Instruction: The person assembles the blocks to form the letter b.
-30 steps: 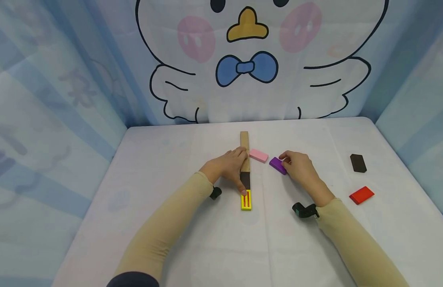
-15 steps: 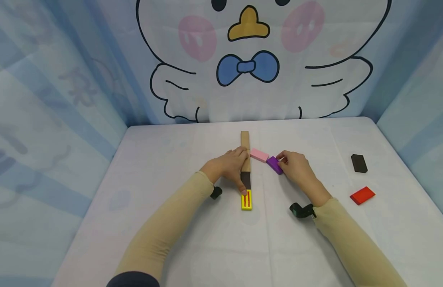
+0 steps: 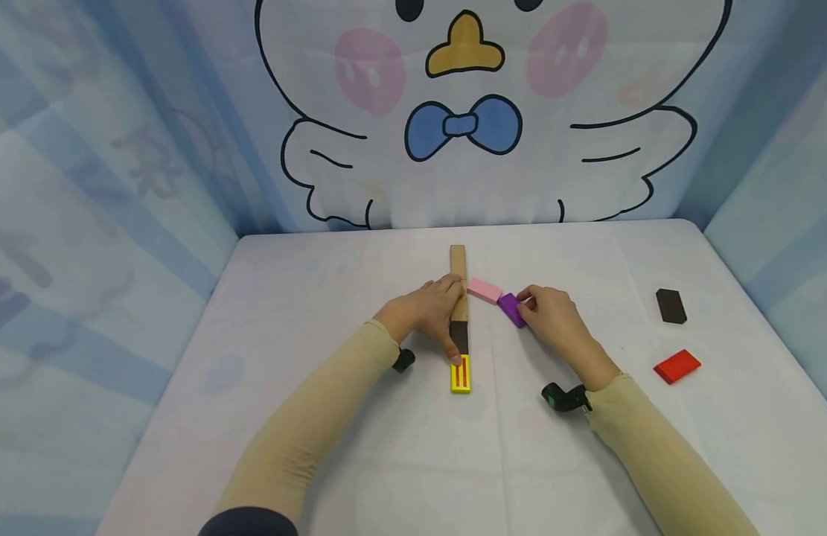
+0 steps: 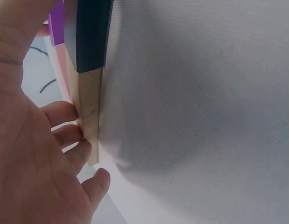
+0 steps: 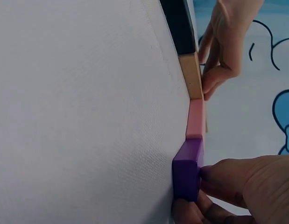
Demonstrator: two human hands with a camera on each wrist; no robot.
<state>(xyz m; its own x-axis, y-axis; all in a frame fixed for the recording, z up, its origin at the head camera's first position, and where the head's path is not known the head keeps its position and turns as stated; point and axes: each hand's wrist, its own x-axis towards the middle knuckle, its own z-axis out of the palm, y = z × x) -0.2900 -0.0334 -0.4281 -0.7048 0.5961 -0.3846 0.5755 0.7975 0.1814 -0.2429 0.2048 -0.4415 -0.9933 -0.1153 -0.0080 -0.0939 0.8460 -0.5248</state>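
Note:
In the head view, a straight row runs down the table: tan wooden blocks (image 3: pixel 458 260), a dark brown block (image 3: pixel 458 337) and a yellow block with red stripes (image 3: pixel 461 381). My left hand (image 3: pixel 428 311) lies against it, fingertips on the wooden part and thumb at the yellow block. From the row a pink block (image 3: pixel 484 291) slants off to the right. A purple block (image 3: pixel 511 310) meets its far end, and my right hand (image 3: pixel 552 316) pinches it between thumb and fingers. In the right wrist view, that purple block (image 5: pixel 186 172) touches the pink block (image 5: pixel 195 118).
A black block (image 3: pixel 671 306) and a red block (image 3: pixel 677 366) lie apart at the right of the white table (image 3: pixel 359 476). Printed curtains (image 3: pixel 333 186) stand behind and at both sides. A small black camera (image 3: pixel 563 397) is strapped at the right wrist.
My right hand has slid the purple block left and turned it slightly, bringing it against the pink block. In the last half second it barely shifts. My left hand stays where it was.

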